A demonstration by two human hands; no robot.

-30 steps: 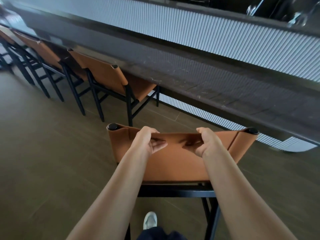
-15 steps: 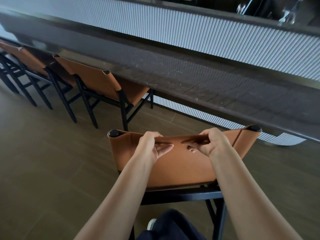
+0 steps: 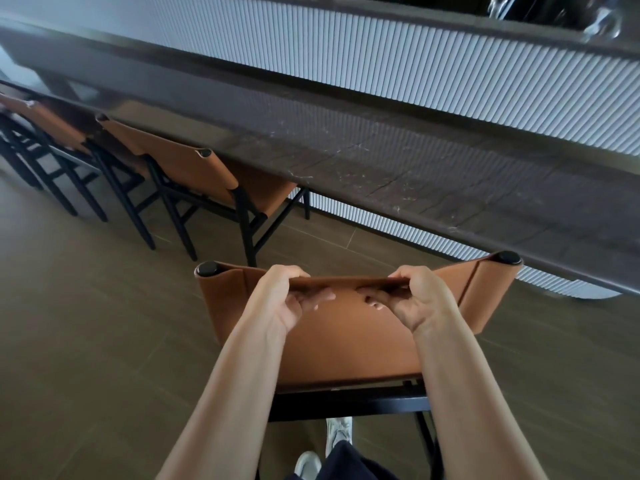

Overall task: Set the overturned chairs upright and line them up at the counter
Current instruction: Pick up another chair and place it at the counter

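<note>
Tan chair (image 3: 346, 344) gripped by left hand (image 3: 280, 303), right hand (image 3: 419, 301).

Tan leather sling chairs on black metal frames, counted by backrest: three, namely near chair (image 3: 349, 337), second chair (image 3: 187, 164) and third chair (image 3: 52, 121); black legs (image 3: 17, 157) at the far left edge may be a fourth, cannot tell. Bare hands: two, left hand (image 3: 280, 303) and right hand (image 3: 417, 299); pale shoes (image 3: 339, 429): two. Long dark stone counter top (image 3: 415, 174): one; bands of white fluted panelling (image 3: 450, 71): two; round black post caps (image 3: 207, 269) visible: four, two on each of the nearer two chairs.
</note>
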